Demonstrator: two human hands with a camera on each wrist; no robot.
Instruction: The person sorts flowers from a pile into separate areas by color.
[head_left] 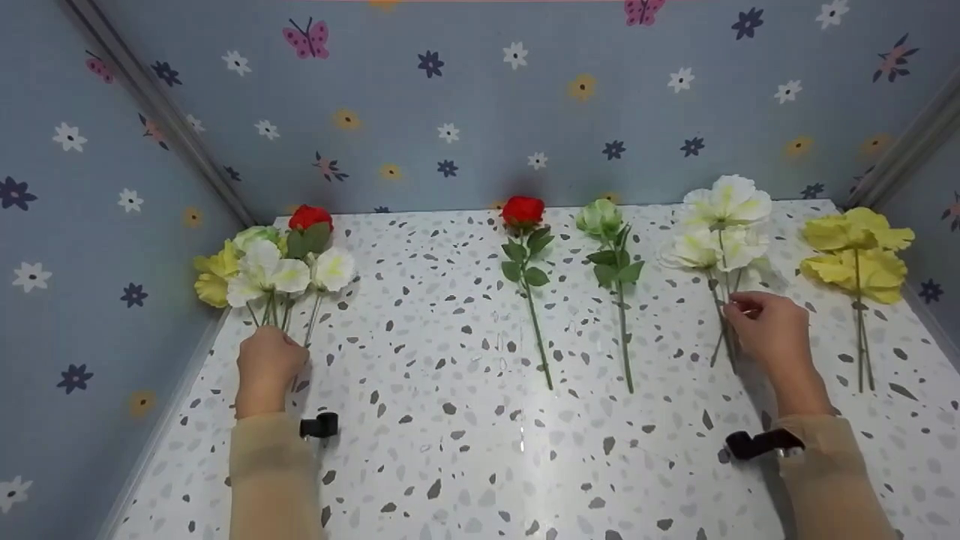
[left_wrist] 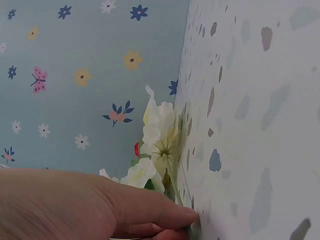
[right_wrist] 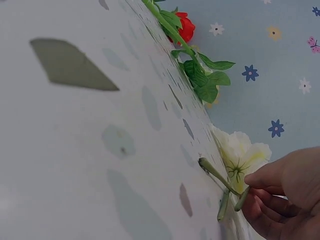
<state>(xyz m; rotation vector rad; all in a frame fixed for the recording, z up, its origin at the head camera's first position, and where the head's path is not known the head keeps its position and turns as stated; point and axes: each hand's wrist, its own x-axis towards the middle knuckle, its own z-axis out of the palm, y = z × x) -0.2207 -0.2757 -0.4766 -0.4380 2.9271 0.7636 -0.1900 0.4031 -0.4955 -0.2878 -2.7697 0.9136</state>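
At the left, my left hand (head_left: 268,363) grips the stems of a bunch of artificial flowers: a white flower (head_left: 268,274), a yellow one (head_left: 217,271), a pale green one and a red rose (head_left: 310,218). A white flower (head_left: 333,269) lies at the bunch's right side; whether its stem is also held is hidden. The left wrist view shows finger and thumb together at the stems, low by the tabletop. On the right, my right hand (head_left: 772,334) pinches a white flower (head_left: 727,202) by its stem (right_wrist: 242,199), with other white flowers (head_left: 694,251) and stems close beside it.
Between my hands lie a red rose (head_left: 523,214) and a pale green flower (head_left: 600,219), stems toward me. Yellow flowers (head_left: 859,274) lie at the far right. The speckled tabletop (head_left: 450,465) is bordered by patterned panels (head_left: 480,97) at the back and sides.
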